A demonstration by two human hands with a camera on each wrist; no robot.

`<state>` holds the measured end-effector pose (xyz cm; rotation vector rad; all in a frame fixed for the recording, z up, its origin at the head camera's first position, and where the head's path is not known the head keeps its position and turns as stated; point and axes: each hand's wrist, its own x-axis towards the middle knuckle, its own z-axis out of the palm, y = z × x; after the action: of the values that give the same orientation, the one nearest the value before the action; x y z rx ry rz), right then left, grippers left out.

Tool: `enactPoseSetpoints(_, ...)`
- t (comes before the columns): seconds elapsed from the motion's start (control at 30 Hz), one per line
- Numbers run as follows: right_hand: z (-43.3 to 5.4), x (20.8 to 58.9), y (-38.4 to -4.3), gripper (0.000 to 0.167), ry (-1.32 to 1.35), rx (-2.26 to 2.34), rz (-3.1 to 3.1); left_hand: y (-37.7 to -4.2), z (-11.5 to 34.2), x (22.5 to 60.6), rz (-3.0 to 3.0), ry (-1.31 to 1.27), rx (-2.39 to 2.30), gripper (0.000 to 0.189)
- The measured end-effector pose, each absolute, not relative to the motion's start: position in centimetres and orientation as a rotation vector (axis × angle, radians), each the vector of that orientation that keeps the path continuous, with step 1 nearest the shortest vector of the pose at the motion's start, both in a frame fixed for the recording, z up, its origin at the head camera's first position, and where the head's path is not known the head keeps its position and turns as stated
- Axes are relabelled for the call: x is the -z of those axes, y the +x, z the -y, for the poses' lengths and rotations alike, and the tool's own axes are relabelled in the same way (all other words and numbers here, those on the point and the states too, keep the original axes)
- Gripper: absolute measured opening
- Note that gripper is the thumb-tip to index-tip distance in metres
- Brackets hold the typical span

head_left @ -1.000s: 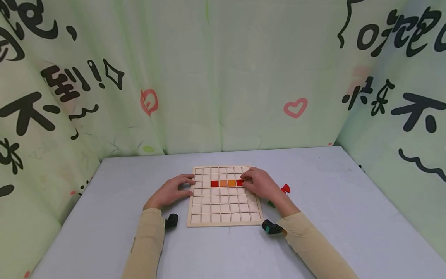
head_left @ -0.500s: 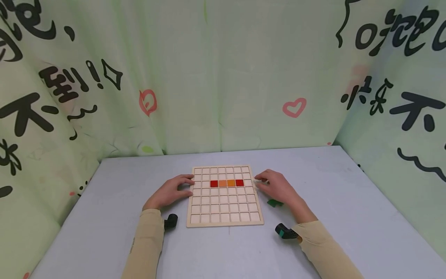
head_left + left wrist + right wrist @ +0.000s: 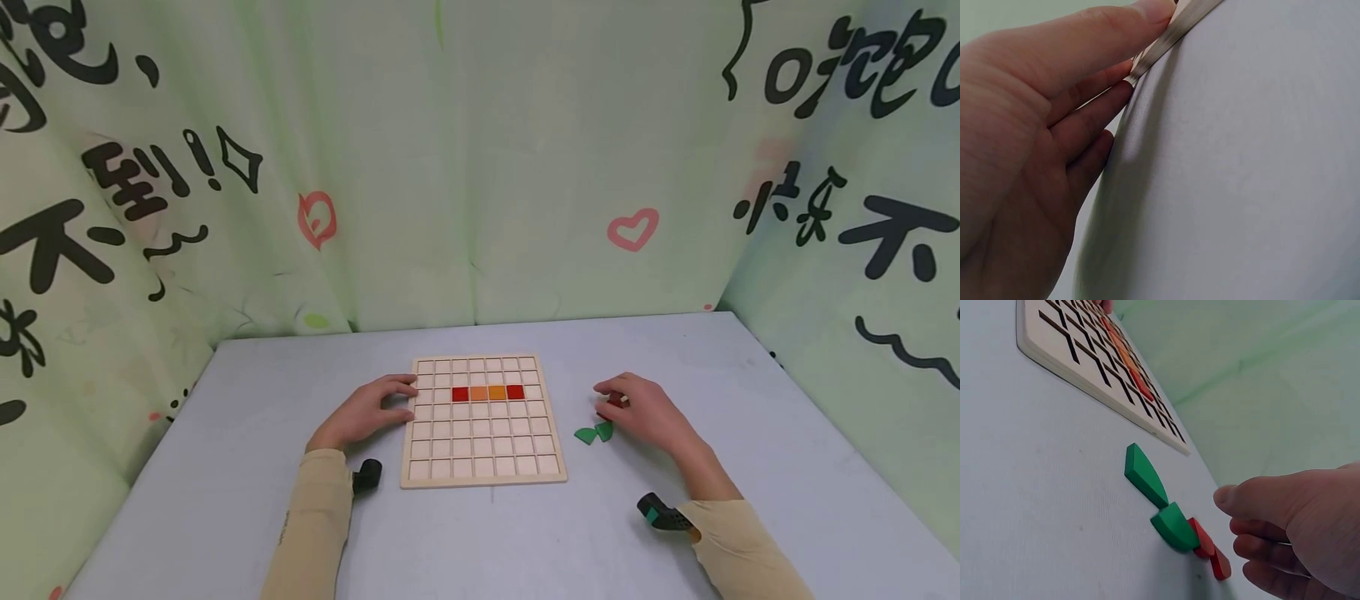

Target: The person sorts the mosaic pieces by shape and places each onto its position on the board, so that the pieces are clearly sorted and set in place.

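A wooden grid board (image 3: 480, 450) lies on the table; one row of it holds two red squares (image 3: 460, 394) with two orange squares (image 3: 487, 392) between them. My left hand (image 3: 367, 410) rests at the board's left edge, its thumb and fingertips touching the rim, as the left wrist view also shows. To the right of the board, my right hand (image 3: 647, 410) hovers over two red pieces (image 3: 1205, 540), thumb and fingers loosely bent and apart from them. Two green fan-shaped pieces (image 3: 1145, 475) lie beside the red ones, nearer the board. In the head view the hand partly covers the red pieces.
The white table (image 3: 465, 542) is walled at the back and sides by a pale green curtain (image 3: 525, 167) with black writing and red hearts. Each wrist carries a small black camera, such as the right one (image 3: 663, 512).
My right hand has let go of the red square at the end of the row and moved right, off the board, to the loose pieces. The left hand has stayed at the board's edge.
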<state>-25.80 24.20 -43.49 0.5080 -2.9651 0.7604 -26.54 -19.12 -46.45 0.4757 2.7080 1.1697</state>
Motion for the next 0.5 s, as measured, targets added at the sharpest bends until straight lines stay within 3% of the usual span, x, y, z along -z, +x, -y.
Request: enactPoseSetpoints(0.5, -26.5, 43.8, -24.4, 0.027, 0.489, -0.770, 3.012, -26.6, 19.1, 46.4, -2.716, 0.489, -1.149, 0.038)
